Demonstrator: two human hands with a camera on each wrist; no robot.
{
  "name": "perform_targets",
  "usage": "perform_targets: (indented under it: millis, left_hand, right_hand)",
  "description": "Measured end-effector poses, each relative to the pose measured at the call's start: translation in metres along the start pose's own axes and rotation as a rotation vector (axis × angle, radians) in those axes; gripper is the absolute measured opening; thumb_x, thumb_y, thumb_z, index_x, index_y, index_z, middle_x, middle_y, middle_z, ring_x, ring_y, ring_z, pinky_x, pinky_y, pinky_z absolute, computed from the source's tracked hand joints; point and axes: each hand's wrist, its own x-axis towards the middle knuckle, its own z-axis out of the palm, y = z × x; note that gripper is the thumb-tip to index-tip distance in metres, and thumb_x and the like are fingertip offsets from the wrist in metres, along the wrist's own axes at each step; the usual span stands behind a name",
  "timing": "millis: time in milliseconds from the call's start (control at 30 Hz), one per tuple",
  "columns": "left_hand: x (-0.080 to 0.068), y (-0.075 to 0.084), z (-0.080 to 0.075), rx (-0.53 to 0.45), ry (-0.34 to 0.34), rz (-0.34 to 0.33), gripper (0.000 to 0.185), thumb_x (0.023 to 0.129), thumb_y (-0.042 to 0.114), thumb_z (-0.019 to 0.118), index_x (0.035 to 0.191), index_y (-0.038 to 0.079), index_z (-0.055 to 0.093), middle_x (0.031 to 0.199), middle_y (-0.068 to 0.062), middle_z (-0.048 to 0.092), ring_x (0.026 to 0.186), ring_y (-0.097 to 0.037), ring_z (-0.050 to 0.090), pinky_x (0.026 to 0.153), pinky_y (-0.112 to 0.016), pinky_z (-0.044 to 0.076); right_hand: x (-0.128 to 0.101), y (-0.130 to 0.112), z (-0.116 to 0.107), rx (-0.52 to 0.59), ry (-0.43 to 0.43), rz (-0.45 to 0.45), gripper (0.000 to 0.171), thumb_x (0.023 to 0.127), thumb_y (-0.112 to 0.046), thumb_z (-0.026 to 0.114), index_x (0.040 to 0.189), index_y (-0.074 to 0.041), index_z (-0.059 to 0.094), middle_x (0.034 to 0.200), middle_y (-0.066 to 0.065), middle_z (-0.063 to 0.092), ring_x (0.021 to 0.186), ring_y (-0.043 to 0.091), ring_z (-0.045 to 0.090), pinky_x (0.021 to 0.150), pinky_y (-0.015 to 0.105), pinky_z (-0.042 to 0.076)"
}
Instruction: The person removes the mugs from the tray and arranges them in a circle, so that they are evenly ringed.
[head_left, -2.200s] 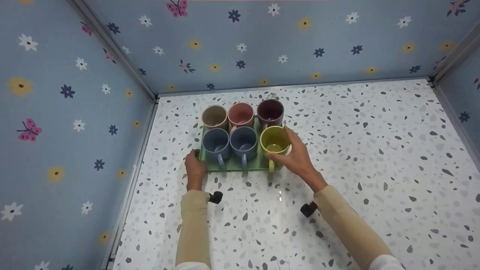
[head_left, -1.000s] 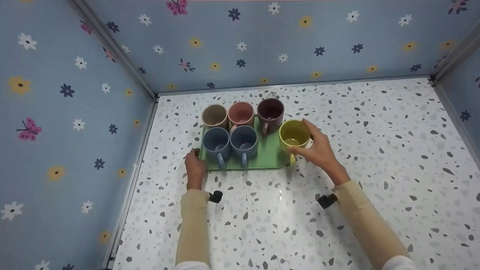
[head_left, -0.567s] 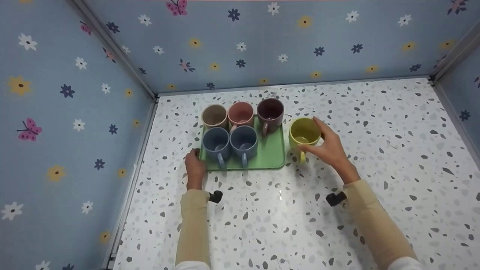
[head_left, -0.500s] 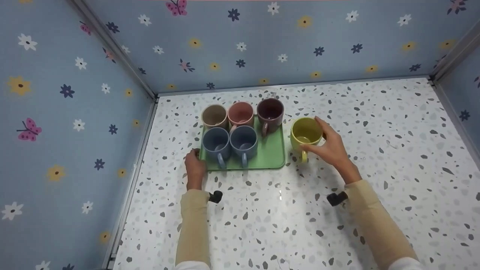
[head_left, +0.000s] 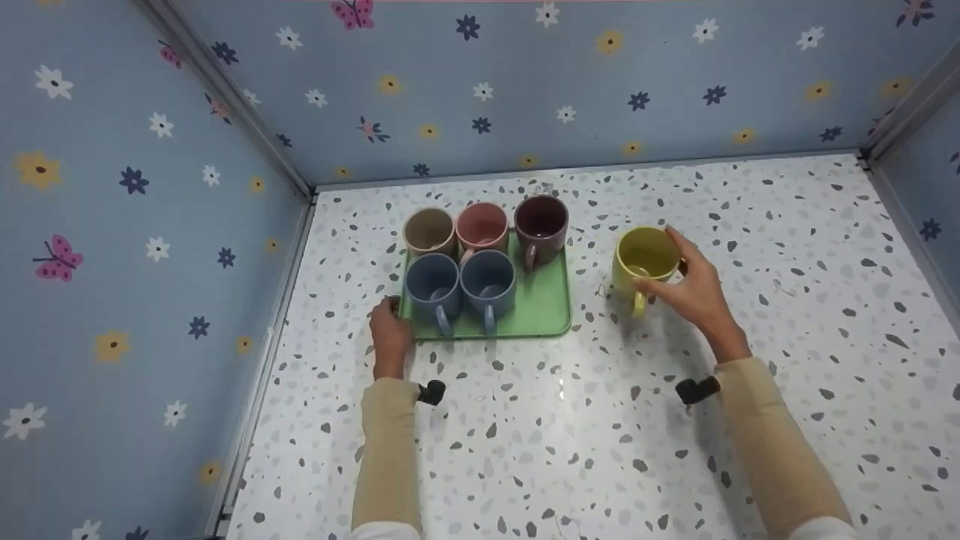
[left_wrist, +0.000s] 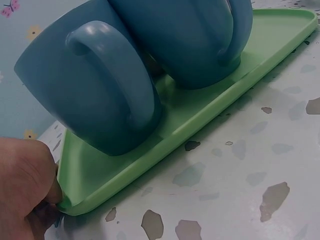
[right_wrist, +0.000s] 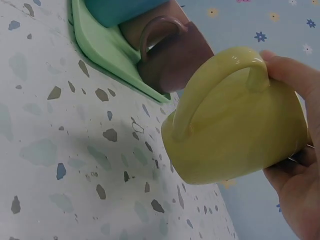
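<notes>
My right hand [head_left: 696, 289] grips a yellow mug [head_left: 626, 277] by its sides, thumb at the near rim and fingers at the far right. The mug is off the tray, to its right; the right wrist view shows its handle and base tilted, seemingly above the table. My left hand [head_left: 390, 337] holds the left edge of a green tray [head_left: 544, 304] near its front corner, fingers partly hidden. Two blue mugs [head_left: 433, 285] stand in the tray's front row. Behind them are a beige mug [head_left: 429, 231], a pink mug [head_left: 482, 227] and a maroon mug [head_left: 541, 229].
The white speckled table [head_left: 495, 442] spreads around the tray. A blue flowered wall [head_left: 525, 90] runs along the back, with more panels at left and right. The tray's front right corner is bare.
My right hand has lifted the yellow mug from the tray's front right spot and carried it rightward past the edge. The left hand and the other mugs stay put.
</notes>
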Motion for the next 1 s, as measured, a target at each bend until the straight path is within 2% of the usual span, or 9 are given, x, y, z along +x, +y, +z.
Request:
perform_targets:
  millis: [167, 367, 833, 1000]
  left_hand:
    - [0.000, 0.000, 0.001, 0.010, 0.006, 0.007, 0.043, 0.083, -0.010, 0.041, 0.123, -0.005, 0.056, 0.117, -0.025, 0.058, 0.109, -0.037, 0.055, 0.094, -0.045, 0.044]
    - [-0.001, 0.001, 0.002, 0.021, 0.005, -0.004, 0.041, 0.082, -0.011, 0.042, 0.120, -0.005, 0.056, 0.114, -0.025, 0.058, 0.107, -0.037, 0.056, 0.093, -0.045, 0.044]
    - [0.000, 0.000, 0.001, 0.010, 0.020, 0.009, 0.042, 0.082, -0.010, 0.042, 0.121, -0.005, 0.057, 0.114, -0.024, 0.059, 0.108, -0.036, 0.055, 0.094, -0.045, 0.044]
    - [-0.001, 0.002, -0.001, -0.003, 0.002, -0.013, 0.043, 0.084, -0.010, 0.040, 0.124, -0.004, 0.055, 0.116, -0.025, 0.057, 0.110, -0.036, 0.053, 0.095, -0.046, 0.042]
  right_hand:
    - [0.000, 0.005, -0.008, 0.016, 0.012, 0.037, 0.098, 0.072, -0.029, 0.084, 0.151, -0.012, 0.028, 0.155, 0.011, 0.029, 0.141, 0.029, 0.030, 0.114, 0.044, 0.028]
    - [-0.002, 0.015, -0.016, 0.018, 0.022, 0.082, 0.102, 0.071, -0.034, 0.084, 0.152, -0.014, 0.025, 0.156, 0.010, 0.027, 0.141, 0.029, 0.032, 0.114, 0.042, 0.028]
    - [0.000, 0.030, -0.044, 0.015, 0.045, 0.132, 0.104, 0.074, -0.033, 0.082, 0.154, -0.019, 0.017, 0.158, 0.011, 0.021, 0.142, 0.033, 0.029, 0.114, 0.045, 0.027]
    - [0.003, 0.036, -0.055, 0.014, 0.054, 0.145, 0.103, 0.075, -0.033, 0.081, 0.154, -0.019, 0.016, 0.159, 0.010, 0.020, 0.143, 0.031, 0.027, 0.115, 0.044, 0.026]
